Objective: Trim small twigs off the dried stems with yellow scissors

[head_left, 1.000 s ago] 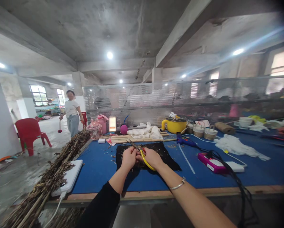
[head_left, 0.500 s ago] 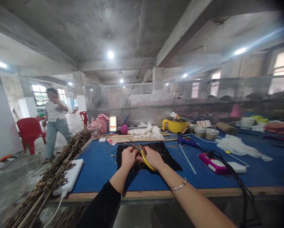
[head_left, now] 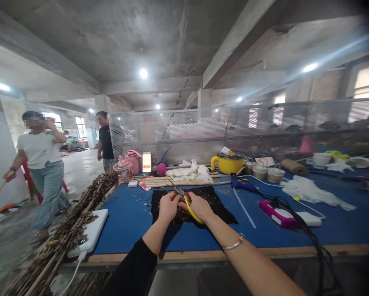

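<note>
Over a black cloth (head_left: 223, 207) on the blue table, my two hands are close together. My right hand (head_left: 199, 207) is closed around scissors (head_left: 193, 211) with yellow handles, their metal blades pointing away and to the left. My left hand (head_left: 168, 205) is closed, with thumb and fingertips pinched beside the scissors. What its fingertips hold is too small and covered to make out. Brown dry plant bits lie on the cloth under the hands.
Dried stalks (head_left: 79, 218) and a white power bank (head_left: 93, 230) line the left edge. Behind the cloth lie thin sticks (head_left: 162, 181), white gloves (head_left: 193, 170) and a yellow pot (head_left: 230, 163). A blue glue gun (head_left: 246, 183) and a magenta box (head_left: 277, 213) with cables are to the right.
The person in the white shirt has walked to the left and nearer, and a stick in their hand now shows. A second person in black has come into view. My hands have barely moved.
</note>
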Demonstrator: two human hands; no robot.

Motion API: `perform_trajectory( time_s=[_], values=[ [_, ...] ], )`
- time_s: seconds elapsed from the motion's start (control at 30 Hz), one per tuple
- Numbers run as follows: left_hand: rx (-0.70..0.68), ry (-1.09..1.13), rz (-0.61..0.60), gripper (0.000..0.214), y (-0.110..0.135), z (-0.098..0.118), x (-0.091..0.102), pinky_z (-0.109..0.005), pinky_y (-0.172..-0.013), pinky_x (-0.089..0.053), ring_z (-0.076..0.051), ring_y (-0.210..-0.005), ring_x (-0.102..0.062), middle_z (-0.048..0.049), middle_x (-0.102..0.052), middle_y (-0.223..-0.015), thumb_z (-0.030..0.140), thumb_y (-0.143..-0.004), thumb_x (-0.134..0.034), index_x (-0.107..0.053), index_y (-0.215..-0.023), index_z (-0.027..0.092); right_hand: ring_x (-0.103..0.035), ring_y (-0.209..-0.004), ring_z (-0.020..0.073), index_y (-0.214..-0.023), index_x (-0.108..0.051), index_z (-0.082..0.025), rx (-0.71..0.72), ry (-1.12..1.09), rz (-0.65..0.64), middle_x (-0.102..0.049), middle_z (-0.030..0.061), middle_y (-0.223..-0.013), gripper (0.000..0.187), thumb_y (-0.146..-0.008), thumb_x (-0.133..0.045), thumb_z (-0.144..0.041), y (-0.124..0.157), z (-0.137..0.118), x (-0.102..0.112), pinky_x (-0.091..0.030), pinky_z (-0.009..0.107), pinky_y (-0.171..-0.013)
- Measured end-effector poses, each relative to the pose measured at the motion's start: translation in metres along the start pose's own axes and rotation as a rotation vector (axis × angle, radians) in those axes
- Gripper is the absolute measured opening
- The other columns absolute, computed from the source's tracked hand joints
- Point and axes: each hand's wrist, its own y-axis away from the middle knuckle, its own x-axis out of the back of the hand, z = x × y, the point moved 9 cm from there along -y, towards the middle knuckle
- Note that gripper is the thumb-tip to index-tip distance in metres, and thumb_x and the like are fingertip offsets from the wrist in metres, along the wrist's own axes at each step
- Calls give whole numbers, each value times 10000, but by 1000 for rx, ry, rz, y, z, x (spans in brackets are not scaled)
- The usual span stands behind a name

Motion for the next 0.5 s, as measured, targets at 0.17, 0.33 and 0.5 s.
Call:
perform_trajectory(
  time_s=[0.17, 0.33, 0.5],
  values=[
    [9, 7, 2, 232, -2, -4, 0, -183, -433, -396, -81, -468, -488, -31, -635, -672, 268, -707, -521, -659, -833, 129, -596, -838, 249, -933, -501, -186, 4, -7, -1, -636, 99, -892, 545, -689, -436, -669, -1, 1, -2, -369, 277, -640],
    [28, -15, 3, 234, -1, -3, 1, -187, -439, -405, -90, -485, -502, -40, -637, -682, 254, -707, -516, -659, -843, 127, -597, -833, 246, -935, -501, -180, 6, -14, -7, -636, 105, -891, 551, -687, -440, -668, -1, 1, -4, -360, 271, -633],
    [-26, -36, 20, 222, -1, 1, 4, -197, -482, -423, -113, -542, -543, -45, -645, -684, 257, -707, -515, -661, -813, 129, -592, -846, 244, -936, -491, -177, 4, 4, 6, -630, 107, -897, 548, -673, -470, -658, -1, 1, -2, -354, 271, -648]
  ],
)
